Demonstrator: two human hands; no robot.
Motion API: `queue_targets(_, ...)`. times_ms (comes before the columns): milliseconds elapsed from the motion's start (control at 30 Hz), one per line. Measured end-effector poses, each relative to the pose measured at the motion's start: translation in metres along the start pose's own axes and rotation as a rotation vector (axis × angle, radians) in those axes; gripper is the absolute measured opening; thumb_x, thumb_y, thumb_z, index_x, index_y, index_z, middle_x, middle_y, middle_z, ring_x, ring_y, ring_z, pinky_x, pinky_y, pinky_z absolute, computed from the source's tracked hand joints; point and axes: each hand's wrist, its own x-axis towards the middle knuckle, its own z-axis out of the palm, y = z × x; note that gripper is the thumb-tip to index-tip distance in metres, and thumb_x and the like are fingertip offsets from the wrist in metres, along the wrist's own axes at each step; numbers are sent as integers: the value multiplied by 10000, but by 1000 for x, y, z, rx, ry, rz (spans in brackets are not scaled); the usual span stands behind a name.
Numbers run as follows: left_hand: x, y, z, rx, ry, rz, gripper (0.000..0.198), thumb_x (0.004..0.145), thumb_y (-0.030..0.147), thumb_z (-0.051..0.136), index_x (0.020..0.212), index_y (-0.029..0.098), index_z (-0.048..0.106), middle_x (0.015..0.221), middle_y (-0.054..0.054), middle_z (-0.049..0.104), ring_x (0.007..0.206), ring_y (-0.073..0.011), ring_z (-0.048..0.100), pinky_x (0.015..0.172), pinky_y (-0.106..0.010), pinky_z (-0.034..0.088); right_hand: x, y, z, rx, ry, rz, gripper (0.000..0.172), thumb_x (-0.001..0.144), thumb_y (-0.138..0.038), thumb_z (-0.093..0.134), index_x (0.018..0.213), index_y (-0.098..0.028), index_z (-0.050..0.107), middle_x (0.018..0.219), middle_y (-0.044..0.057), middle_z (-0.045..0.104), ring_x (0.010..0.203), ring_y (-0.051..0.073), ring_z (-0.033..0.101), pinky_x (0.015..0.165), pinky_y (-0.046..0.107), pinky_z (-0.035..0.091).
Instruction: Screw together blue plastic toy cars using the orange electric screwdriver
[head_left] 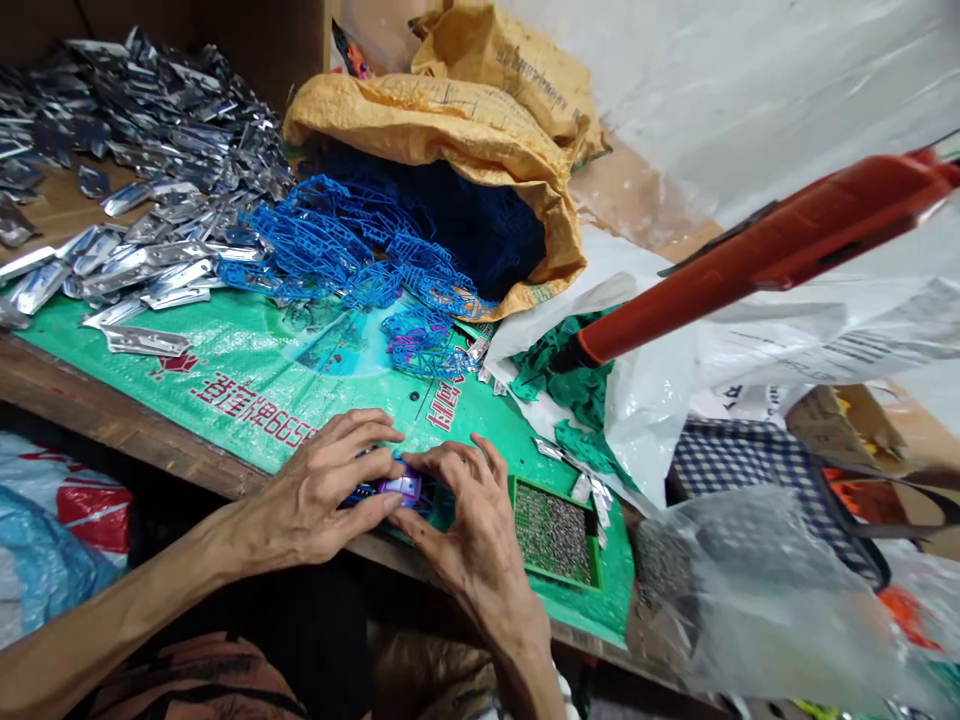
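Note:
At the table's front edge, both my hands close around a small purple plastic piece [401,486] with blue plastic parts around it. My left hand [322,490] grips it from the left, thumb and fingertips pressed to its side. From the right, my right hand [469,510] pinches it between thumb and fingers. The fingers hide much of the piece. Just right of my right hand lies a green tray [555,530] of tiny metal parts. Blue plastic frames [330,240] spill out beyond my hands, a few purple bits among them.
Shiny metal plates [165,120] are heaped at the far left. An orange woven sack [450,110] lies open at the back. A red pen-shaped tool [750,260] slants in from the right, above a white bag [652,420] with green pieces [581,390].

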Motion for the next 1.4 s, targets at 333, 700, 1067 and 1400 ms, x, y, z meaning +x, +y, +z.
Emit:
queue_targets(333,16,11,-14,191,-163,84,141,1035,156,502,1087,196,627,1303,-97,659,1266,-264,554,1059,-450,469,-28,19,-9,-30,97,-49,573,895,-336,751,1407,-244,510,1453,94,634,1406,286,516,1183,571,375)
queue_targets(700,16,20,-14,246,-199,71,182,1053,224,525,1188,186,640,1180,-80,702,1179,-250,607,1088,-444,461,-46,29,4,217,170,42,373,913,-286,728,1277,-240,658,1360,133,692,1294,261,641,1077,488,546)
queue_targets(1067,28,13,28,382,-180,122,252,990,89,382,1172,165,539,1237,-137,666,1161,-295,632,990,-478,503,-44,26,17,264,252,29,397,894,-300,750,1259,-214,621,1323,126,705,1283,241,633,1121,464,506)
queue_targets(1400,19,-3,27,466,-182,230,472,1018,604,383,1279,224,482,1249,-155,676,1010,-328,698,811,-456,552,-52,23,1,358,91,101,507,907,-262,724,1378,-171,558,1556,160,522,1475,221,473,1233,422,390)
